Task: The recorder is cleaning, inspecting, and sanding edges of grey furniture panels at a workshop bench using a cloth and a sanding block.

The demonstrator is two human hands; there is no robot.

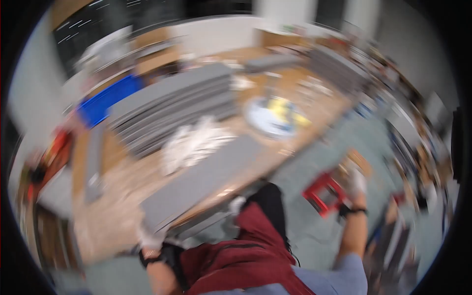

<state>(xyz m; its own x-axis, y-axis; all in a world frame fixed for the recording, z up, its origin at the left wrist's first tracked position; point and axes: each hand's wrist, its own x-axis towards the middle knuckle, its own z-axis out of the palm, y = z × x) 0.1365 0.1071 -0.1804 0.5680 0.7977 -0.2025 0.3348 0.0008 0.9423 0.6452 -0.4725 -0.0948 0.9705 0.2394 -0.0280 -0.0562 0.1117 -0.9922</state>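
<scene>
A long flat grey panel (pixel 206 179) lies slantwise along the near edge of the table. My left hand (pixel 151 236), in a white glove, grips its near left corner. Out to the right, over the floor, my gloved right hand (pixel 356 183) meets a red frame-like thing (pixel 322 194) with a dark rectangular opening. A tan piece (pixel 360 161) shows just beyond those fingers. Motion smears this area, so whether the right hand holds the red thing or only reaches past it is unclear. White gloves or cloths (pixel 194 142) lie heaped behind the panel.
A tall stack of grey panels (pixel 172 105) fills the table's middle, with a blue bin (pixel 108 101) behind its left end. A round white tray (pixel 270 118) holds yellow and blue items. More panels (pixel 339 69) are piled far right. A narrow grey strip (pixel 93 162) lies at left.
</scene>
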